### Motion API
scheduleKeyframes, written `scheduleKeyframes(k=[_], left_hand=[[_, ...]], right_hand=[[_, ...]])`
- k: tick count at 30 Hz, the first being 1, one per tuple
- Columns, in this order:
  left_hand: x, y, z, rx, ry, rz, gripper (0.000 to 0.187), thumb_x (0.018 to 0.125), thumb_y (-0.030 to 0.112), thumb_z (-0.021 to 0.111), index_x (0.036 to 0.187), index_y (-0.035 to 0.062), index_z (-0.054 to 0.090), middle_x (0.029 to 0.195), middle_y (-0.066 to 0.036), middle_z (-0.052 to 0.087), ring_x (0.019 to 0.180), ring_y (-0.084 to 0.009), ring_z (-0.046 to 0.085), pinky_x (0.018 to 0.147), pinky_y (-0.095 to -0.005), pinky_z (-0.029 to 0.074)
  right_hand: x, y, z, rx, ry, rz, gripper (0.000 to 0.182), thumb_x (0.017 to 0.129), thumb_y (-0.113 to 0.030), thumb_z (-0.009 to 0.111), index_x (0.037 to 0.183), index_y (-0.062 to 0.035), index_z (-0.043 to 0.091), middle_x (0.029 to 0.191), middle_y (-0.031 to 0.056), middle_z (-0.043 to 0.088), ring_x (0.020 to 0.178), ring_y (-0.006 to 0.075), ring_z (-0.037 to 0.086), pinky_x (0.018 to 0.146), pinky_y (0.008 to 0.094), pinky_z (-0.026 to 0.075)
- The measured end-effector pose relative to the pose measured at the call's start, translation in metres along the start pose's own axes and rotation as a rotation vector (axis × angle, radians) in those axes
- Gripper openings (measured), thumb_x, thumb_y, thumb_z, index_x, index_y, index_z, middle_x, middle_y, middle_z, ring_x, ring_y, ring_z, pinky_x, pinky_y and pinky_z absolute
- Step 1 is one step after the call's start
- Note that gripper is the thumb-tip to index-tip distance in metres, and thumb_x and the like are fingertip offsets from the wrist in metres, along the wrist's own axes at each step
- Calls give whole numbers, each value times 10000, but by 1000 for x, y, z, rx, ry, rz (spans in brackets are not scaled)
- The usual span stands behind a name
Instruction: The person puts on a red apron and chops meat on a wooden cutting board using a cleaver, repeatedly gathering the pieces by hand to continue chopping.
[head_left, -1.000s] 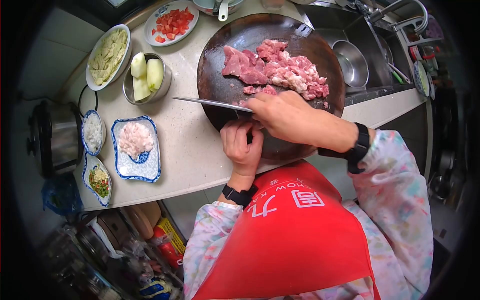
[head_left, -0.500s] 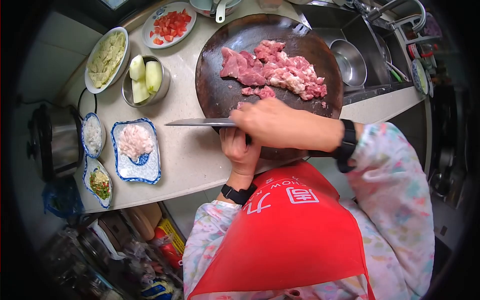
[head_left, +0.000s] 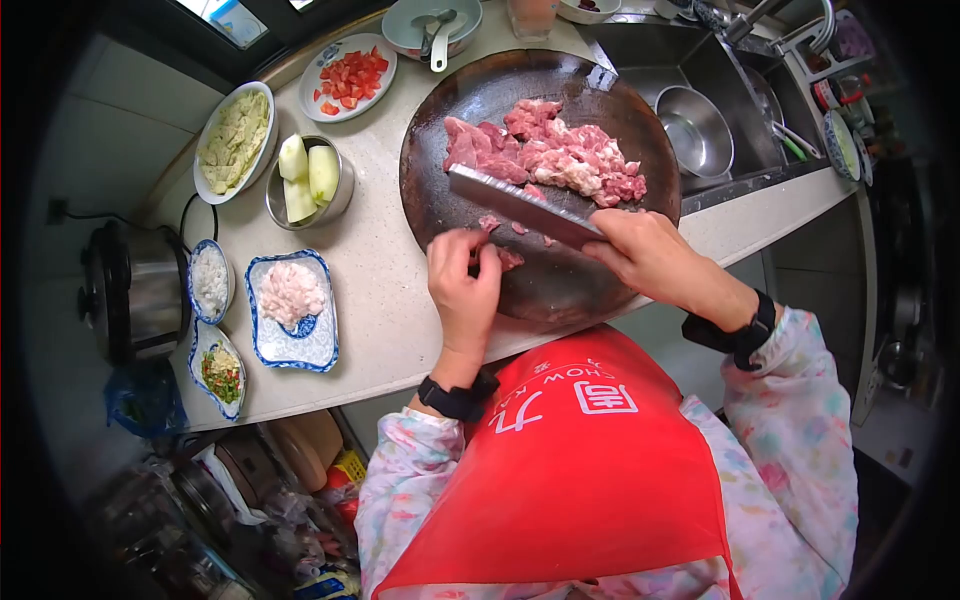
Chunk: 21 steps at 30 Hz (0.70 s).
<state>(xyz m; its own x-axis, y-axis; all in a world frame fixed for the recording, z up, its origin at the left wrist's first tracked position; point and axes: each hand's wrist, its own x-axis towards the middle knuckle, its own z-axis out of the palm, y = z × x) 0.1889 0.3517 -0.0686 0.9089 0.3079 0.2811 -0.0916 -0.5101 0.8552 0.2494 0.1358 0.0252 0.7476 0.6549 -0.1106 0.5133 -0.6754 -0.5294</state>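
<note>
A wide knife (head_left: 520,204) is held by its handle in my right hand (head_left: 660,250), its blade raised over the round dark chopping board (head_left: 580,290) and pointing up and left. My left hand (head_left: 466,285) is at the board's lower left edge, fingers curled beside a small piece of meat (head_left: 508,259); whether they pinch any is too unclear to tell. Behind the blade lies a pile of raw pink meat (head_left: 580,155). A few small scraps of meat lie between the pile and my left hand.
Left on the counter (head_left: 385,330) are a blue-rimmed plate of pale meat (head_left: 292,293), a steel bowl of peeled vegetable (head_left: 322,172), a plate of diced tomato (head_left: 350,78) and small dishes. A sink holding a steel bowl (head_left: 694,132) lies at the right.
My right hand has moved right, away from my left hand, and the knife has swung from the board's left edge to over its middle. The whole view has shifted slightly.
</note>
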Motion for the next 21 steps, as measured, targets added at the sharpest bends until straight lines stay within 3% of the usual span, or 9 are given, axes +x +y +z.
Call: scheduleKeyframes(k=[3, 6, 11, 13, 14, 15, 17, 19, 21], left_hand=[[26, -5, 8, 188, -45, 27, 248, 752, -45, 542, 967, 8, 653, 945, -138, 605, 939, -337, 553, 855, -410, 454], [43, -11, 29, 349, -68, 138, 284, 742, -48, 528, 984, 9, 666, 943, -144, 595, 948, -341, 542, 857, -414, 450], [34, -4, 34, 209, -285, 122, 293, 739, -42, 528, 982, 21, 680, 921, -166, 605, 915, -350, 559, 853, -418, 459], [24, -11, 29, -66, -301, -102, 352, 756, -83, 470, 1036, -15, 672, 979, -140, 627, 929, -243, 632, 824, -347, 507], [21, -1, 19, 32, -153, 19, 341, 783, -75, 454, 1050, -32, 662, 989, -133, 641, 878, -212, 653, 784, -313, 517], [17, -2, 11, 52, -65, 70, 280, 807, -51, 487, 1023, -32, 663, 974, -138, 646, 868, -218, 643, 788, -301, 508], [3, 7, -5, 45, -3, -32, 200, 770, -33, 580, 953, -7, 655, 940, -142, 647, 905, -301, 609, 811, -398, 491], [-15, 8, -12, 81, 4, -6, 177, 765, -26, 614, 936, 2, 652, 933, -136, 643, 892, -298, 604, 794, -394, 492], [-25, 5, -7, 108, 19, 19, 183, 742, 1, 703, 912, 22, 640, 928, -126, 635, 861, -298, 593, 758, -389, 490]], right_hand=[[-18, 2, -2, 20, 99, 106, 147, 881, -144, 613, 914, -23, 536, 862, 178, 619, 807, 408, 610, 667, 493, 477], [-31, 12, -2, -81, 120, 170, 138, 881, -128, 615, 940, -30, 538, 881, 183, 603, 798, 411, 600, 646, 488, 472], [-41, 12, 6, -186, 15, 247, 132, 883, -120, 604, 952, -31, 535, 901, 178, 606, 790, 397, 614, 635, 485, 478], [-41, 10, 8, -136, 8, 190, 145, 881, -132, 612, 953, -32, 537, 899, 172, 612, 787, 390, 619, 631, 486, 479], [-40, 9, 11, -133, 9, 189, 145, 881, -132, 612, 953, -32, 537, 899, 172, 612, 787, 390, 619, 631, 486, 479], [-38, 8, 16, -71, 30, 128, 149, 880, -137, 615, 958, -34, 541, 896, 168, 614, 788, 388, 619, 631, 485, 481], [-31, 2, 21, -8, 51, 63, 154, 880, -143, 618, 964, -37, 544, 894, 164, 616, 788, 386, 620, 631, 484, 483], [-21, -5, 25, 27, 216, -43, 140, 876, -147, 618, 926, -49, 530, 833, 161, 613, 706, 389, 622, 599, 484, 494], [-15, -12, 21, 9, 206, -56, 134, 871, -138, 618, 921, -47, 533, 836, 163, 610, 707, 387, 622, 591, 479, 498]])
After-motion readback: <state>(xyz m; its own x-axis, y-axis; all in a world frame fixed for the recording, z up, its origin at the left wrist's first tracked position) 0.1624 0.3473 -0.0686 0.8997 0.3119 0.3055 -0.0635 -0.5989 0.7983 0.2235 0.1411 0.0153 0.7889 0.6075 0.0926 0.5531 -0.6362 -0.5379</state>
